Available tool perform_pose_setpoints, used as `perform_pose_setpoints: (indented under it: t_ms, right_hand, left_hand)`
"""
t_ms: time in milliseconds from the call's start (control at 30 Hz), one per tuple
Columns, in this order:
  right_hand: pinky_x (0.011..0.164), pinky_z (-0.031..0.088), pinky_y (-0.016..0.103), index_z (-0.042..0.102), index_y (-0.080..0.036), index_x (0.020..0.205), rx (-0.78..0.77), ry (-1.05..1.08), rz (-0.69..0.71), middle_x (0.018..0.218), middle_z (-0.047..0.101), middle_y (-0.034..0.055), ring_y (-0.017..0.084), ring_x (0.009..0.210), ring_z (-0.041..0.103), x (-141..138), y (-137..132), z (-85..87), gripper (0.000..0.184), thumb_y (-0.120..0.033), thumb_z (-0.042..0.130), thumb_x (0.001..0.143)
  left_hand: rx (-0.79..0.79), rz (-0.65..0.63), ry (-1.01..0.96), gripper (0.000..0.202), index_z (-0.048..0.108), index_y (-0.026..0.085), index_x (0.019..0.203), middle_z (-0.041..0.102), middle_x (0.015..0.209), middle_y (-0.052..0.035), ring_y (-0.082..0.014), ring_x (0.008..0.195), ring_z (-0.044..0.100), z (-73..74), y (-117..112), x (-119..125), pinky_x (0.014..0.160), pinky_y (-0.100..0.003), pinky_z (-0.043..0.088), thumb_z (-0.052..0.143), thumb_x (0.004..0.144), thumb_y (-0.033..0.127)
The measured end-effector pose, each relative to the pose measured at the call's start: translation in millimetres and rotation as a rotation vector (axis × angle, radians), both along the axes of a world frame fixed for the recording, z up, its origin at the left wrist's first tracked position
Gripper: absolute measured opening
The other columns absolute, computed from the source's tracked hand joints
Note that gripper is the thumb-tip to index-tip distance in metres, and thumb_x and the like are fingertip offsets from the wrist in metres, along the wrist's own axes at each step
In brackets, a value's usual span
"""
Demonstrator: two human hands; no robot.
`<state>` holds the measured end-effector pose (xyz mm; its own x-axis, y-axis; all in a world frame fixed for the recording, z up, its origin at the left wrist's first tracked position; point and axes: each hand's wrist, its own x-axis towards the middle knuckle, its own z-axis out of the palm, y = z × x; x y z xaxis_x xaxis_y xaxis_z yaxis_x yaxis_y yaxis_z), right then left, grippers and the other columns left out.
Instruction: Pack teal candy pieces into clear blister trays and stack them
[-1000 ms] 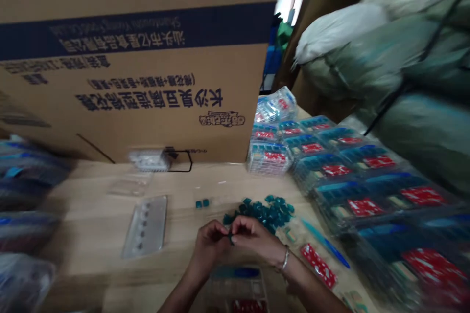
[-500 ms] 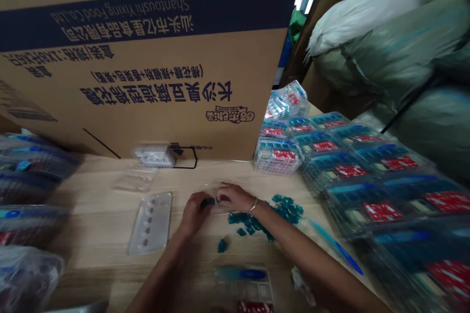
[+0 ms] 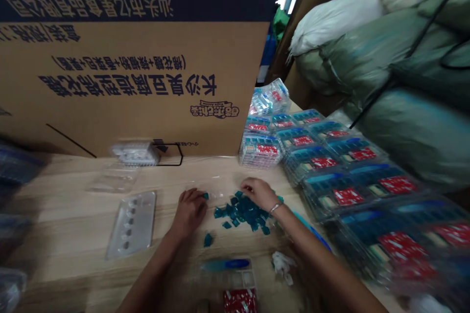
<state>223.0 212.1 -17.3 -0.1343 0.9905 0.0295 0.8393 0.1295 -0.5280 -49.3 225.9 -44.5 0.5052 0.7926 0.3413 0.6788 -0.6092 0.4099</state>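
Watching from my remote view, I see the two hands have just drawn apart; a moment ago they worked close together, and now a gap lies between them. The left hand [image 3: 190, 212] sits at the near-left side of the pile, its fingers curled over and pressed together, their tips at a small teal piece [image 3: 205, 196], though I cannot tell whether they pinch it. The right hand [image 3: 259, 194], a bracelet [image 3: 274, 208] at its wrist, has moved to the far side of the pile of translucent teal pieces [image 3: 240, 211], with its fingers bunched and resting on the pieces. One stray teal piece [image 3: 207, 240] lies apart, nearer me, on the wooden tabletop [image 3: 73, 225]. Left of the hands is an empty clear blister tray [image 3: 131, 225], and a tray with a blue strip [image 3: 226, 265] sits by the near edge. Stacked clear packs with red labels [image 3: 330, 181] cover the right side, below a cardboard carton [image 3: 110, 58].
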Motion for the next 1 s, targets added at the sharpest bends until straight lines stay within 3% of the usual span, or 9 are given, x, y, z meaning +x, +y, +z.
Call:
perform_pose_setpoints:
  t_ms: [67, 167, 267, 367, 467, 567, 700, 833, 1000]
  right_hand:
    - [0.071, 0.041, 0.024, 0.067, -0.018, 0.082, -0.039, -0.038, 0.049, 0.084, 0.068, 0.0038, 0.016, 0.078, 0.060, -7.9, -1.2, -0.8, 0.021, -0.006, 0.051, 0.075]
    - [0.066, 0.040, 0.023, 0.066, -0.018, 0.080, -0.059, -0.006, -0.005, 0.078, 0.067, 0.0021, 0.015, 0.071, 0.059, -22.1, -2.0, 5.1, 0.020, -0.007, 0.052, 0.072]
    - [0.064, 0.040, 0.022, 0.064, -0.019, 0.080, 0.035, 0.145, 0.003, 0.075, 0.064, 0.0006, 0.013, 0.067, 0.057, -37.3, -11.9, 17.3, 0.017, -0.009, 0.052, 0.073]
    - [0.066, 0.040, 0.022, 0.062, -0.019, 0.078, 0.126, 0.314, 0.072, 0.077, 0.061, 0.0006, 0.012, 0.069, 0.056, -53.9, -32.7, 22.8, 0.017, -0.008, 0.049, 0.073]
    - [0.061, 0.041, 0.022, 0.058, -0.019, 0.074, 0.024, 0.546, 0.028, 0.071, 0.057, -0.0007, 0.012, 0.066, 0.054, -65.1, -55.8, 14.7, 0.011, -0.011, 0.051, 0.072]
    - [0.059, 0.041, 0.022, 0.057, -0.018, 0.074, -0.113, 0.731, 0.001, 0.072, 0.056, -0.0007, 0.013, 0.067, 0.053, -69.2, -70.6, 3.2, 0.003, -0.018, 0.058, 0.071]
    - [0.067, 0.041, 0.024, 0.057, -0.017, 0.070, -0.132, 0.826, 0.059, 0.086, 0.057, 0.0024, 0.013, 0.078, 0.054, -73.3, -67.5, -0.4, 0.006, -0.022, 0.061, 0.070]
    - [0.056, 0.038, 0.021, 0.053, -0.018, 0.077, -0.353, 1.043, 0.124, 0.071, 0.054, -0.0030, 0.009, 0.060, 0.048, -79.0, -48.6, 2.6, 0.022, -0.033, 0.067, 0.068]
    - [0.050, 0.033, 0.018, 0.050, -0.018, 0.078, -0.408, 1.061, 0.236, 0.065, 0.049, -0.0063, 0.006, 0.053, 0.040, -78.3, -29.7, 8.8, 0.026, -0.034, 0.068, 0.067]
  left_hand:
    - [0.005, 0.044, -0.019, 0.011, 0.066, 0.023, 0.070, 0.068, 0.090, -0.0067, -0.0278, 0.098, 0.057, 5.9, -1.0, 8.3, 0.088, -0.048, 0.043, 0.056, 0.073, 0.018]
    - [-0.092, 0.111, -0.247, 0.011, 0.065, 0.020, 0.080, 0.067, 0.088, -0.0081, -0.0239, 0.086, 0.060, 14.0, -7.6, 23.1, 0.077, -0.040, 0.048, 0.056, 0.075, 0.024]
    - [-0.447, 0.166, -0.619, 0.019, 0.063, 0.018, 0.083, 0.065, 0.074, -0.0039, -0.0164, 0.065, 0.059, 19.4, -20.7, 46.4, 0.061, -0.029, 0.049, 0.059, 0.072, 0.033]
    - [-0.793, 0.189, -0.967, 0.021, 0.062, 0.017, 0.075, 0.062, 0.064, -0.0004, -0.0135, 0.058, 0.057, 22.3, -37.0, 67.3, 0.056, -0.025, 0.047, 0.065, 0.064, 0.034]
    - [-0.959, 0.212, -1.087, 0.014, 0.063, 0.016, 0.068, 0.063, 0.062, 0.0011, -0.0123, 0.059, 0.056, 24.8, -54.4, 70.6, 0.058, -0.023, 0.045, 0.069, 0.056, 0.022]
    - [-1.017, 0.242, -1.095, 0.014, 0.066, 0.016, 0.066, 0.065, 0.064, 0.0005, -0.0129, 0.062, 0.057, 27.1, -67.6, 60.5, 0.062, -0.023, 0.044, 0.067, 0.052, 0.015]
    - [-1.049, 0.264, -1.126, 0.015, 0.066, 0.016, 0.068, 0.065, 0.066, 0.0008, -0.0113, 0.062, 0.056, 29.2, -68.6, 48.1, 0.060, -0.022, 0.042, 0.066, 0.053, 0.015]
    - [-1.061, 0.250, -1.179, 0.018, 0.060, 0.017, 0.065, 0.058, 0.060, 0.0040, -0.0074, 0.051, 0.048, 30.8, -58.0, 43.2, 0.051, -0.019, 0.037, 0.070, 0.051, 0.018]
    - [-0.853, 0.211, -1.053, 0.023, 0.055, 0.017, 0.060, 0.053, 0.054, 0.0051, -0.0083, 0.052, 0.047, 29.6, -45.0, 34.7, 0.054, -0.021, 0.039, 0.073, 0.056, 0.031]
